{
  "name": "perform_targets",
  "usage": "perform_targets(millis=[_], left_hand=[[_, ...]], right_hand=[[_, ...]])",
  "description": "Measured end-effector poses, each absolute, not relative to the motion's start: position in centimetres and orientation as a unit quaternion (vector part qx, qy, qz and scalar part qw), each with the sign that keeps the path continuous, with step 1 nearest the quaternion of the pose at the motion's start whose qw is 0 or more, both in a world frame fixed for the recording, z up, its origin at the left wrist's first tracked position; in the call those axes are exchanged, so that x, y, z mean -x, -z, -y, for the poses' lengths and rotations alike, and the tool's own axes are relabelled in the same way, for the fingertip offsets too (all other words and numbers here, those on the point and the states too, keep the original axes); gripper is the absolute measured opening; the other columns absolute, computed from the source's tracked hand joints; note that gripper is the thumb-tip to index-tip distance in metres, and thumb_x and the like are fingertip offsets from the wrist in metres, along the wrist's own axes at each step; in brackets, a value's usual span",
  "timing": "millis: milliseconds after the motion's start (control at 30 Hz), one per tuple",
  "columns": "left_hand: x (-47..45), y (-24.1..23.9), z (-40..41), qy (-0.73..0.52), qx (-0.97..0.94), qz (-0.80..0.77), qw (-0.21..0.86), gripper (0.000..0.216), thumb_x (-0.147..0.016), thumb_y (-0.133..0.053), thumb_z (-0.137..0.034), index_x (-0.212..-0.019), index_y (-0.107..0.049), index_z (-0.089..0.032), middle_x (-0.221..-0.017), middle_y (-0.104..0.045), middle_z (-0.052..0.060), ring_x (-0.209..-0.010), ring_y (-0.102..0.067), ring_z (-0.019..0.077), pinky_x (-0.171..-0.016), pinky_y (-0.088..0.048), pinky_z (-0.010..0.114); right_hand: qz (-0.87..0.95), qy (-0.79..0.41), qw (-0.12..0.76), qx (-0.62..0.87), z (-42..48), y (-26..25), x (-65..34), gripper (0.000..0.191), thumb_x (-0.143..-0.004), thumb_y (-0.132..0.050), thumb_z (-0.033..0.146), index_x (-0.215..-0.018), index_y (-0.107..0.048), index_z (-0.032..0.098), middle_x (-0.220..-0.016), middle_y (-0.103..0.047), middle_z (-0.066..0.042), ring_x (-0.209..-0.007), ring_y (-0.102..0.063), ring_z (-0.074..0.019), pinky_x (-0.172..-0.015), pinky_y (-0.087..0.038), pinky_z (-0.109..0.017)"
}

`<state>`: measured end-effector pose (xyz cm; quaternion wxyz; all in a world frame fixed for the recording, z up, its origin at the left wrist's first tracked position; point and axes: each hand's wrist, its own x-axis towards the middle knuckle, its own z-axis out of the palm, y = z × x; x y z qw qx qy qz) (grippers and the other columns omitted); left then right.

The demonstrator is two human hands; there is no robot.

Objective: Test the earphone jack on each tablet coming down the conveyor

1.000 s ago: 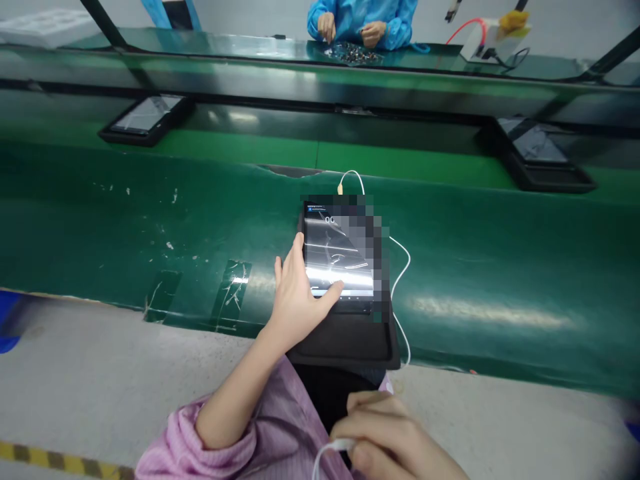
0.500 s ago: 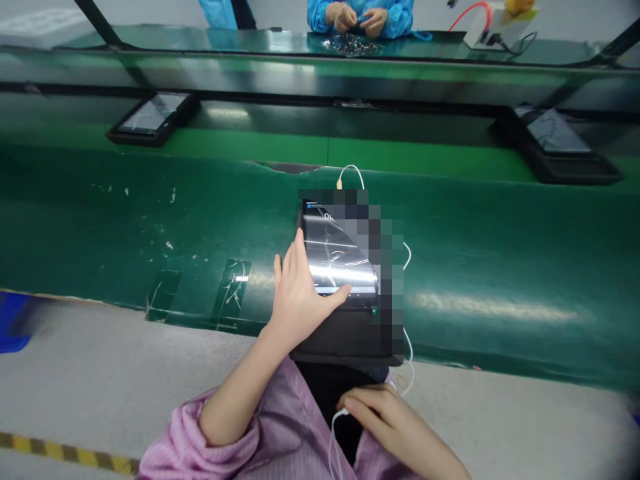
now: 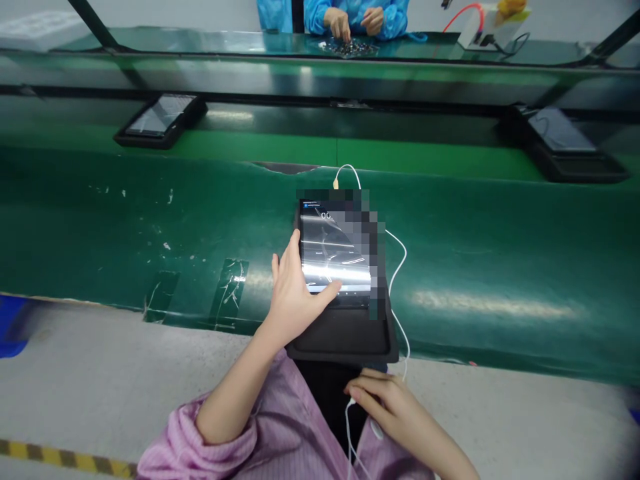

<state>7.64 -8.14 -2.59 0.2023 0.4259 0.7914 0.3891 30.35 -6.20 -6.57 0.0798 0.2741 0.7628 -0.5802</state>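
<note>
Hands: left hand (image 3: pixel 295 293) lies half open on the tablet (image 3: pixel 335 257), fingers along its left edge and thumb pressed on the lower part of the lit screen; right hand (image 3: pixel 387 407) is curled low near the lap, pinching the white cable (image 3: pixel 400 267) between fingertips
Tablet: sits tilted in the black tray (image 3: pixel 345 337), which rests on the near edge of the green belt (image 3: pixel 500 267); part of the screen is blurred out, so what it shows cannot be read
Cable: runs from the right hand up past the tray's right side in a loop to a plug at the tablet's top edge (image 3: pixel 336 183)
Just changed: a second ago the right hand was closed around a bunch of cable lower down; now it has come up and holds only a thin run of it, with a strand hanging below. The left thumb has kept its place on the screen, and the tablet reads as held steady while the cable is handled
Count: three tablets in trays – one in hand, one far left (image 3: pixel 160 120), one far right (image 3: pixel 565 140); one white cable; two hands of the wearer
Others: a person in blue (image 3: pixel 350 13) works with both hands over a heap of small dark parts (image 3: pixel 350 47) on the far counter (image 3: pixel 200 43)
Clothing: pink sleeve (image 3: pixel 240 440) on the left arm
</note>
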Motion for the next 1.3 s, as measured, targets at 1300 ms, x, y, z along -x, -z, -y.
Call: perform_targets(millis=[1300], left_hand=[[-8.2, 3.8, 9.6, -0.323, -0.464, -0.800, 0.197, 0.118, -0.065, -0.080, -0.032, -0.151, 0.000, -0.029, -0.159, -0.016, 0.015, -0.146, -0.017, 0.0345, -0.116, -0.008, 0.062]], right_hand=[[-0.803, 0.475, -0.153, -0.326, -17.5, 1.1, -10.0, 0.038, -0.080, -0.061, 0.048, -0.062, -0.062, 0.014, -0.063, -0.059, -0.004, -0.066, -0.054, -0.0171, -0.067, -0.039, -0.029]])
